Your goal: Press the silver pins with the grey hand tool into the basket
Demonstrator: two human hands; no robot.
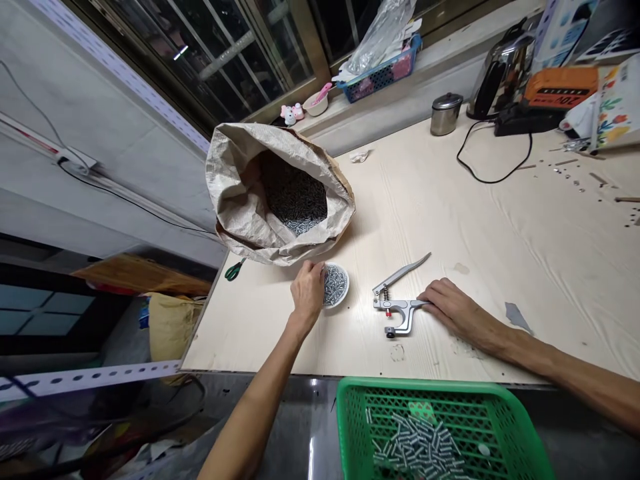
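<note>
While the left hand (307, 290) dips curled fingers into the small white bowl of loose metal pins (336, 285), light and apt to scatter, the right hand (453, 308) rests flat on the rigid steel hand-press pliers (395, 303), gripped best by their handles.

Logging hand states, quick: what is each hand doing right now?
Left hand: fingers curled at the rim of the small bowl of metal pieces; grip unclear.
Right hand: open, resting on the hand press pliers.
</note>
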